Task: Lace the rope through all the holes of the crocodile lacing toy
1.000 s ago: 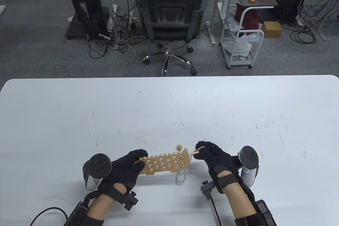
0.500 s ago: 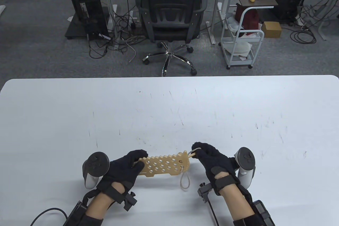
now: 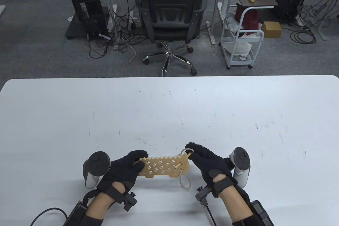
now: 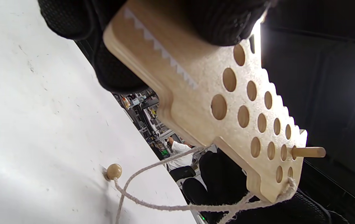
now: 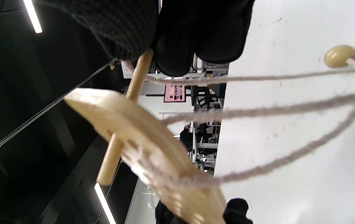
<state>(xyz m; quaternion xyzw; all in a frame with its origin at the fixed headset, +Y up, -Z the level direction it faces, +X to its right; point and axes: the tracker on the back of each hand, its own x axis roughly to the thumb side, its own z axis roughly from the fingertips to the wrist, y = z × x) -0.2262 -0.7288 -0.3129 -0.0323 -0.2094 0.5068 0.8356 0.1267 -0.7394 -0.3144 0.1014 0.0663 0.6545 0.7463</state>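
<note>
Table view: crocodile board [image 3: 165,167] held above table's near edge; left hand [image 3: 124,169] grips snout end, right hand [image 3: 205,159] pinches wooden needle [image 4: 308,152] entering a right-end hole. Rope [image 3: 184,182] through few holes; most unthreaded.

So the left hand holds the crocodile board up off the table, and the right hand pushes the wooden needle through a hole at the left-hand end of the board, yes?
Not quite. The wooden needle goes through a hole at the end near the right hand, far from the left hand, as the table view shows. The crocodile board is indeed held above the table.
</note>
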